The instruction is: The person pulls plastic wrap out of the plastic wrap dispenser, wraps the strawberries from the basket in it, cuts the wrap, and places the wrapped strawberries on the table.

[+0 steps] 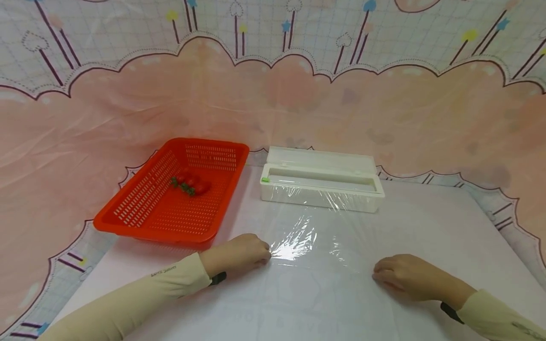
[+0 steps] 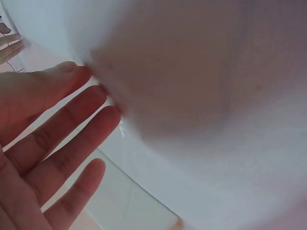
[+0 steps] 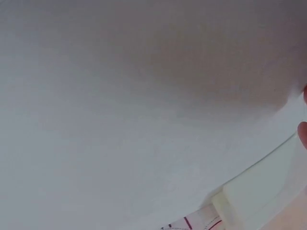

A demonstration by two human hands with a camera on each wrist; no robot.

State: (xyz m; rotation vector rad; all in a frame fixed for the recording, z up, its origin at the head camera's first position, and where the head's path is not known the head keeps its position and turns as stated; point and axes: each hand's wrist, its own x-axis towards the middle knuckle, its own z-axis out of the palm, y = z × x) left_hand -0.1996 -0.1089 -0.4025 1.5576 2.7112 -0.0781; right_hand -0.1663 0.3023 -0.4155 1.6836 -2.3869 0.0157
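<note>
A sheet of clear plastic wrap (image 1: 315, 232) stretches over the white table from a long white wrap dispenser (image 1: 322, 201) whose lid stands up. My left hand (image 1: 239, 255) pinches the near left corner of the sheet. In the left wrist view, thumb and forefinger of the left hand (image 2: 57, 139) meet at the wrap's edge while the other fingers stay extended. At the near right corner, my right hand (image 1: 414, 277) holds the wrap with bent fingers. Only fingertips (image 3: 302, 134) of it enter the right wrist view, at its right edge.
A red plastic basket (image 1: 230, 208) stands left of the dispenser, with several small red tomatoes (image 1: 193, 182) with green stems inside. A green slider (image 1: 265, 180) sits at the dispenser's left end. Behind the table (image 1: 431, 222) hangs a pink patterned cloth (image 1: 298, 104).
</note>
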